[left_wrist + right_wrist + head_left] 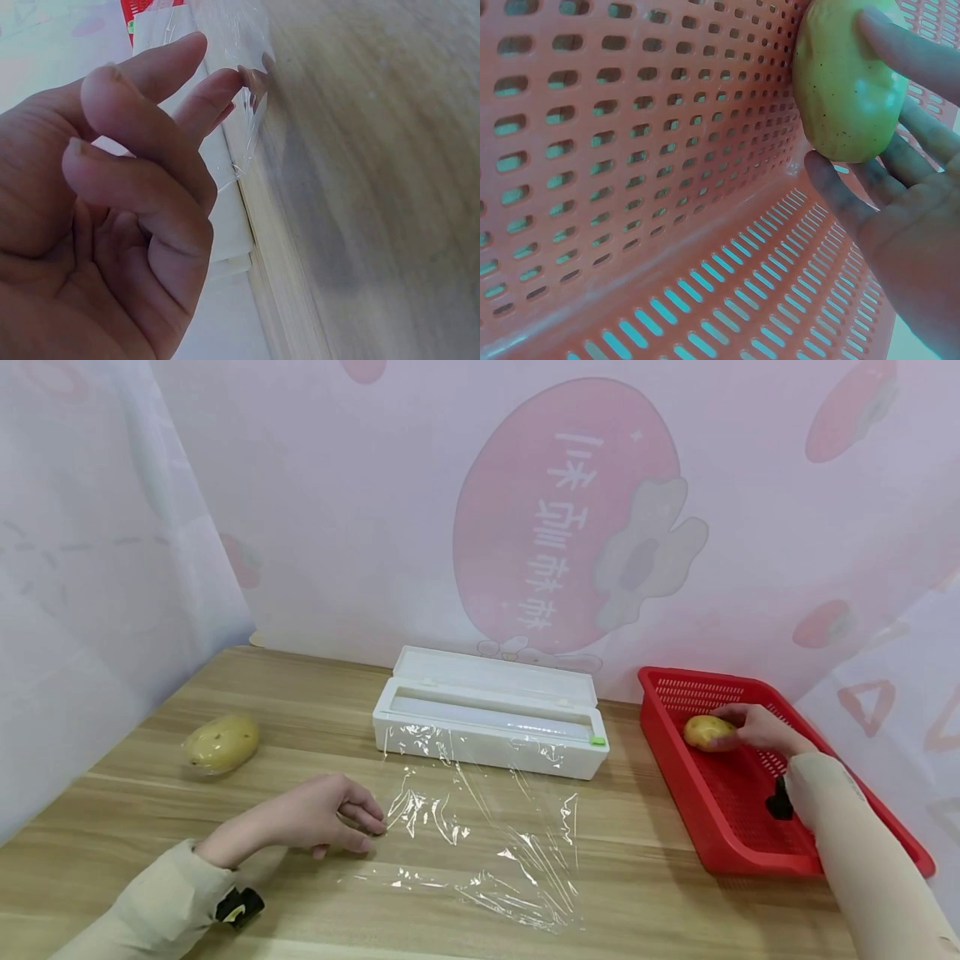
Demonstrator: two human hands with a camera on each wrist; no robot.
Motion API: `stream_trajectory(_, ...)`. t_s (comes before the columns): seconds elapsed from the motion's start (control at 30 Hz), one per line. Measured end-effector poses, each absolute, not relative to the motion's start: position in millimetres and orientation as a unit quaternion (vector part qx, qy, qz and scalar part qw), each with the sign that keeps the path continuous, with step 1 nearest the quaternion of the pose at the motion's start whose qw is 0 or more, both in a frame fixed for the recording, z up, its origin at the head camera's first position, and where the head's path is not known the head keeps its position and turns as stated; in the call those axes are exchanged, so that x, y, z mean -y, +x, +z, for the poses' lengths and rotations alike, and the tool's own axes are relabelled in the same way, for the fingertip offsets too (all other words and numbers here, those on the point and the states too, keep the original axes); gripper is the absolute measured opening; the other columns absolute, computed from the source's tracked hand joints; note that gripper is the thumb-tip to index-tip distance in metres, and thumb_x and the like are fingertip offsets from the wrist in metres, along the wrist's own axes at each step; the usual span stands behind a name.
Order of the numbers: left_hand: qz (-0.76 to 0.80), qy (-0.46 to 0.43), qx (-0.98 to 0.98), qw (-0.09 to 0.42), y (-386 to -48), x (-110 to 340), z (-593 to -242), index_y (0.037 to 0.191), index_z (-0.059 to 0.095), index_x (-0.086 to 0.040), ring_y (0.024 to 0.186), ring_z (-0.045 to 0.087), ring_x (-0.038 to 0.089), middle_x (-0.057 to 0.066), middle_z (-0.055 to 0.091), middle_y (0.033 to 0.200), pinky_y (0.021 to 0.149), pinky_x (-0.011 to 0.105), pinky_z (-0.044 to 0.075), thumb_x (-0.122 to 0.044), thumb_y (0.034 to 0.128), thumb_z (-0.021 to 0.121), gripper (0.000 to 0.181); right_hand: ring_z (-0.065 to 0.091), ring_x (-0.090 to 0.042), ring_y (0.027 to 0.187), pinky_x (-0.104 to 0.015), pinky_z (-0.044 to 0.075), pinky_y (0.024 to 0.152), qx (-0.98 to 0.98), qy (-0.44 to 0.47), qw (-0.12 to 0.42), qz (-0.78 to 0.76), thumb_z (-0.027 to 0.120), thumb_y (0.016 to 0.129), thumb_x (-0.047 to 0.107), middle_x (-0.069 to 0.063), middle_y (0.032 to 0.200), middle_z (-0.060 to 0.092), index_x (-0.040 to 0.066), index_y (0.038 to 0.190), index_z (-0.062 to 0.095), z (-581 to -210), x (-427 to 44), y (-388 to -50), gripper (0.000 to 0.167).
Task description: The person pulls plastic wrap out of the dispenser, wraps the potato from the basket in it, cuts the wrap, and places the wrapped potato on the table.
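Observation:
Inside the red basket my right hand (759, 729) holds a yellow potato (705, 732). In the right wrist view the thumb and fingers lie around the potato (849, 86), beside the perforated wall. My left hand (322, 814) is low over the table, its fingers loosely bent and holding nothing. Its fingertips are at the left edge of a sheet of clear cling film (480, 835); whether they touch it I cannot tell. The film runs from a white dispenser box (491, 752) with its lid raised. In the left wrist view, the film (240, 37) shows beyond the fingers.
At the left of the wooden table (315, 693) lies another potato (222, 743), shiny, with clear film around it. The red basket (693, 814) stands on the right. A green piece (597, 741) sits at the box's right end. A printed curtain (360, 527) hangs behind.

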State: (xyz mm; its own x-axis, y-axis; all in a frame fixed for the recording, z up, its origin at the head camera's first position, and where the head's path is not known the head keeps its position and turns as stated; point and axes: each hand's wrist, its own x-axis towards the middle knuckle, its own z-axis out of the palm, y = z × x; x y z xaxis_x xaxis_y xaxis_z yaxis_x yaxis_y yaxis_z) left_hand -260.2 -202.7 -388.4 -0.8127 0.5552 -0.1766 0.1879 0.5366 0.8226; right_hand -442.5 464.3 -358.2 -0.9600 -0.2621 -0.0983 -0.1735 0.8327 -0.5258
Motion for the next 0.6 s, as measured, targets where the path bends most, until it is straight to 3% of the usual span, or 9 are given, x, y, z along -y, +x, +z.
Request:
stream_trajectory(0.3, 0.433, 0.218, -0.848, 0.215, -260.1, 204.7, -388.6, 0.107, 0.069, -0.004, 0.04, 0.048, 0.011, 0.003, 0.073, 0.103, 0.037, 0.023, 0.042, -0.016, 0.0819, 0.081, 0.031, 0.051, -0.036, 0.107, -0.055, 0.048, 0.09, -0.955, -0.113, 0.091, -0.259, 0.081, 0.081, 0.033, -0.022, 0.127, 0.055, -0.003, 0.139, 0.05, -358.8, -462.6, -442.3, 0.074)
stream_trajectory(0.6, 0.433, 0.218, -0.848, 0.214, -261.4, 203.8, -390.0, 0.107, 0.069, -0.005, 0.04, 0.048, 0.011, 0.002, 0.073, 0.102, 0.036, 0.023, 0.041, -0.017, 0.0833, 0.08, 0.028, 0.05, -0.034, 0.105, -0.048, 0.051, 0.083, -0.959, -0.086, 0.076, -0.259, 0.086, 0.074, 0.038, -0.018, 0.123, 0.057, 0.002, 0.136, 0.055, -359.5, -464.3, -436.0, 0.078)
